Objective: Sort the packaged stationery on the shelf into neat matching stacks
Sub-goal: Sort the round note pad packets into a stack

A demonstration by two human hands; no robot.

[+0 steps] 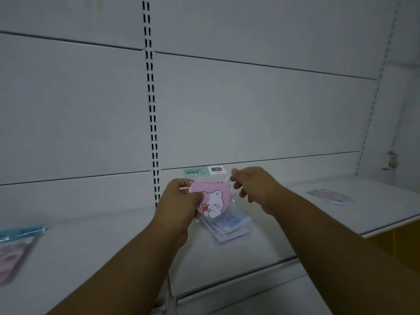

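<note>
I hold up a clear packet with a pink heart-shaped notepad showing a white bear, its teal header card at the top. My left hand grips the packet's left side. My right hand pinches its upper right edge. Below the packet, a small stack of bluish and pink packets lies on the white shelf. A teal-topped packet with a purple pad lies at the far left. Another pale packet lies on the shelf at the right.
The shelf's white back panel rises behind, with a slotted upright left of centre and another at the right edge. A yellow surface shows below the shelf's right end. The shelf's front lip runs under my forearms.
</note>
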